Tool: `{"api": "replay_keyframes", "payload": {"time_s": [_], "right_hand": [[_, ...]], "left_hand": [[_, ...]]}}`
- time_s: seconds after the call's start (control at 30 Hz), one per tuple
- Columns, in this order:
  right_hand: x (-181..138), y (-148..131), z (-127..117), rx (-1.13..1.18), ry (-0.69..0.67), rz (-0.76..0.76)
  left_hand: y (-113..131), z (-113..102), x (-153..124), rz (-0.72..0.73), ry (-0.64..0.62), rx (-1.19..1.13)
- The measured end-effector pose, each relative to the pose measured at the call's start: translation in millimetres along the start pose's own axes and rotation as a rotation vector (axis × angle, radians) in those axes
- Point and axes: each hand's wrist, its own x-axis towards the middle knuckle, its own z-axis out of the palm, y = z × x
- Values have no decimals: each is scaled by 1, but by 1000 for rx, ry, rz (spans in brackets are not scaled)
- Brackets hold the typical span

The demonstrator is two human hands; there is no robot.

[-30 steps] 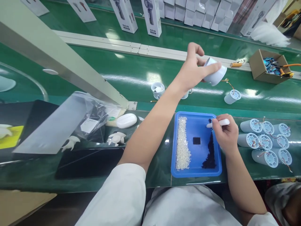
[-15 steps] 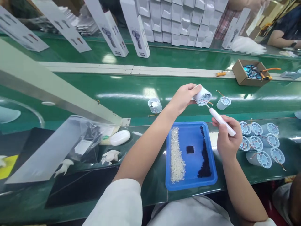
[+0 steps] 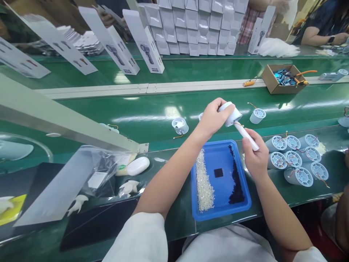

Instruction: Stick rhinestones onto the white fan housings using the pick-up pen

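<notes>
Work seems unfinished on the fan housing point(image 3: 232, 113) the left hand point(image 3: 214, 118) grips; the right hand point(image 3: 255, 153) grasps a white screwdriver point(image 3: 246, 135) at its end.

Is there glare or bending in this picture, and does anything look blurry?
Head view throughout: glare streaks the green surface; tall printed boxes lean outward, likely lens distortion; a co-worker's hand at top right looks soft, while the left hand and right hand look fairly sharp.
</notes>
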Motion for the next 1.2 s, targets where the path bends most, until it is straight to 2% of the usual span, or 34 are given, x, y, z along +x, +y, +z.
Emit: {"api": "replay_keyframes", "payload": {"time_s": [0.1,0.17,0.3,0.37,0.43,0.5,0.57,0.6,0.67,0.7,0.77,0.87,0.93,1.07,1.2], "right_hand": [[-5,-1,2,-42,-166,40],[-11,-3,5,51,-234,68],[-20,-6,11,374,-300,119],[-18,-7,12,451,-314,125],[-14,-8,10,431,-273,101],[-8,-8,7,344,-211,67],[-3,-5,3,209,-202,55],[-2,-3,2,138,-211,61],[1,0,1,40,-220,84],[1,2,1,27,-214,97],[1,4,2,60,-186,126],[-1,5,4,126,-176,166],[-2,3,5,119,-190,159],[-6,1,12,121,-285,41],[-12,5,24,194,-421,-3]], "left_hand": [[0,13,-9,101,241,-59],[-2,22,-15,121,334,-132],[-6,31,-23,68,310,-223],[-5,32,-25,110,290,-185],[-1,30,-26,201,234,-66],[4,23,-23,248,108,79],[7,9,-15,216,20,188],[7,-1,-9,192,28,240],[2,-23,5,182,145,381],[-3,-34,13,188,203,490],[-15,-52,26,155,225,737],[-34,-61,36,74,144,1085],[-43,-58,37,40,14,1217],[-51,-47,37,47,-240,1215],[-54,-37,34,104,-312,1205]]}}
